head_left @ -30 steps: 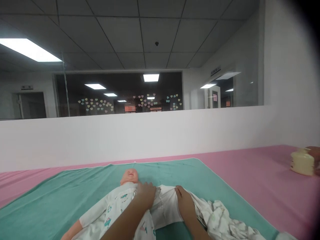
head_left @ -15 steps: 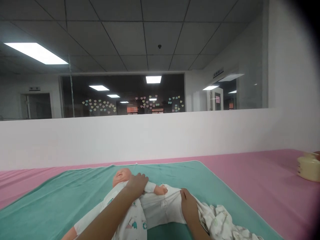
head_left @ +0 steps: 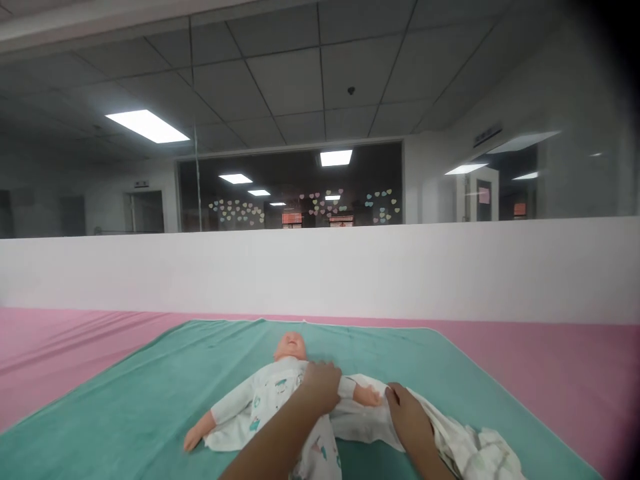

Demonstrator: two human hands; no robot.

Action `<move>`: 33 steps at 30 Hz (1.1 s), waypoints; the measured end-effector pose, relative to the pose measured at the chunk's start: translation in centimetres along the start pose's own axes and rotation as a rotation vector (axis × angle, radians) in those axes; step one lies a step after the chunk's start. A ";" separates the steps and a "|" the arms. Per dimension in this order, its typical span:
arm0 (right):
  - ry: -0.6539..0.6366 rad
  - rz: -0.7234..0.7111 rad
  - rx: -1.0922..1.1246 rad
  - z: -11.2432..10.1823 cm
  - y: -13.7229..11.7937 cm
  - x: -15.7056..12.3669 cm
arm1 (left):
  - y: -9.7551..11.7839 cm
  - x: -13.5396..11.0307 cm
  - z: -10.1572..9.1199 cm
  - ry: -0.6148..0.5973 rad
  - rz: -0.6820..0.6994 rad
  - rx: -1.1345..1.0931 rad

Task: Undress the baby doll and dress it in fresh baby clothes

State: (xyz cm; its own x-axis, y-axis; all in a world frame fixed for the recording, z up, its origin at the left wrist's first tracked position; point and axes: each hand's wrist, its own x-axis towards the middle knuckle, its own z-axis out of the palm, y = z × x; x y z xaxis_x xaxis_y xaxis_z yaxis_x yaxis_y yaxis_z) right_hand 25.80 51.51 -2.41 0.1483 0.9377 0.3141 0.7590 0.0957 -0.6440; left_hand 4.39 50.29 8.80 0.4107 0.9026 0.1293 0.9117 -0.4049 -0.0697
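Left hand: curved over the sleeved arm of the doll; fingertips hidden, so I cannot tell how firmly it grips.
Right hand: thumb and fingers pinching white cloth, right of lower centre.
Doll: face up, lower centre; lower body unseen.
Crumpled cloth: lower right, cut off below.
Green sheet: underneath, near edge out of frame.

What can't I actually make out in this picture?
All in the head view:
- Lower body of the doll: hidden by the left forearm, cut off by the bottom edge.
- Whether the left hand grips the sleeve: hidden by the hand's back.
- Crumpled end of the white cloth: cut off by the bottom edge.
- Sign behind glass: too small to read.
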 end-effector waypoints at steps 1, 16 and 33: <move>0.015 -0.029 -0.019 0.1 -0.1 0.0 | 0.1 -0.5 0.0 0.015 0.004 -0.023; -0.488 -0.212 0.646 2.9 -11.4 -7.0 | -11.7 -13.0 5.3 0.415 -0.480 -0.827; -0.459 -0.098 0.576 5.3 -11.5 -4.4 | -12.8 -14.8 3.5 0.086 -0.389 -0.999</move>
State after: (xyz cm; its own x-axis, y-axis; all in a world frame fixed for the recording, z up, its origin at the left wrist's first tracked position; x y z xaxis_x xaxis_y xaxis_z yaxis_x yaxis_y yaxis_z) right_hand 13.04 48.04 -0.04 -0.2790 0.9490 0.1469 0.2837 0.2276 -0.9315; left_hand -13.36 42.62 4.33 0.0548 0.9977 0.0400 0.5598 -0.0639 0.8262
